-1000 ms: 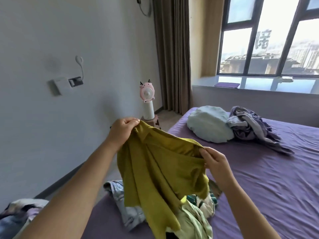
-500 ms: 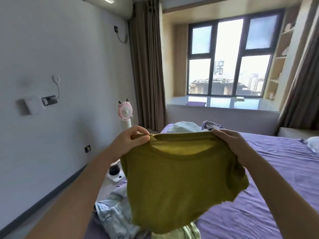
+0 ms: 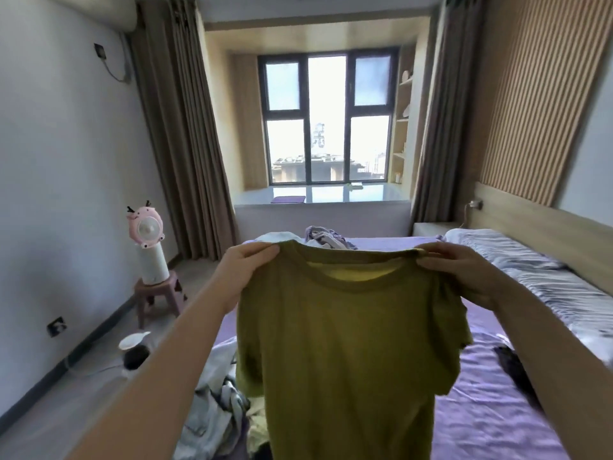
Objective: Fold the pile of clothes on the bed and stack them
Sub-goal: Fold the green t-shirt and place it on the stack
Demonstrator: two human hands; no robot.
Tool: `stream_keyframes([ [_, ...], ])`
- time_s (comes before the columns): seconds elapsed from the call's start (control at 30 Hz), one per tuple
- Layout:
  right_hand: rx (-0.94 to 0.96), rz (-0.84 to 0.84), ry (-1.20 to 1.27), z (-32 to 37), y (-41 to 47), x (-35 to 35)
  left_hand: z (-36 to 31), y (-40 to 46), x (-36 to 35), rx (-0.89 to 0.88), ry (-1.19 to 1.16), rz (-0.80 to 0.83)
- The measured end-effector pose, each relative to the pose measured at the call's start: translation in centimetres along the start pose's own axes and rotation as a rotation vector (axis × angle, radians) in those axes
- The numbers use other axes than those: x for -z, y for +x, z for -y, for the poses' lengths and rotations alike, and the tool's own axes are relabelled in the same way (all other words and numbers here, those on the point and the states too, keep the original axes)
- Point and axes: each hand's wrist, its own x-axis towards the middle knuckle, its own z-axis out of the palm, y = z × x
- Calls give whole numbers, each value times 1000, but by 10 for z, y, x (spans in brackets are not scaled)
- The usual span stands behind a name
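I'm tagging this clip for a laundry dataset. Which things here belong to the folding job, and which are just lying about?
Job:
olive T-shirt, held up at the shoulders by left hand and right hand
clothes pile
bed

Lying about:
pink fan
stool
pillow
curtains

Both arms reach forward, left hand (image 3: 247,270) and right hand (image 3: 464,273) raised, fingers pinched.

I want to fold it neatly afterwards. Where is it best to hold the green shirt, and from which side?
Probably at the two shoulders, from above, as now: the left hand and right hand pinch the green shirt beside the neck opening, so it hangs flat with sleeves at the sides.
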Motion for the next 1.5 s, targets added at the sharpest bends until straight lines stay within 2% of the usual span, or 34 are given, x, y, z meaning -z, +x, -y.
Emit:
stream_keyframes([
  [0.07,54,-99,-58,-1,-20,5,-1,-3,-21,6,-136,12],
  [0.17,138,-268,-162,-1,-43,19,-3,-5,-51,14,-136,-15],
  [0.3,137,-372,-219,4,-63,36,-6,-3,-77,7,14,-57],
  [0.5,181,-457,-521,9,-67,64,-17,6,-111,-80,222,-77],
  [0.63,201,-431,-521,3,-61,92,-12,14,-136,-86,283,-96],
  [0.73,120,-309,-374,-3,-51,116,-5,18,-163,-45,297,-121],
  [0.83,74,-195,-300,-10,-40,146,1,23,-189,-66,440,-145],
  [0.9,80,-185,-335,-20,-32,169,7,26,-202,-117,611,-90],
  [0.93,90,-200,-369,-26,-28,181,11,26,-207,-123,667,-13],
  [1.0,110,-232,-441,-38,-20,200,21,25,-217,-47,679,195],
  [1.07,121,-252,-511,-50,-12,215,34,27,-227,42,690,312],
  [1.13,146,-292,-578,-61,-6,224,50,30,-239,91,717,260],
  [1.37,266,-470,-759,-84,-2,246,83,30,-276,94,756,-92],
  [1.5,334,-523,-939,-90,-6,261,90,29,-289,17,740,-132],
])
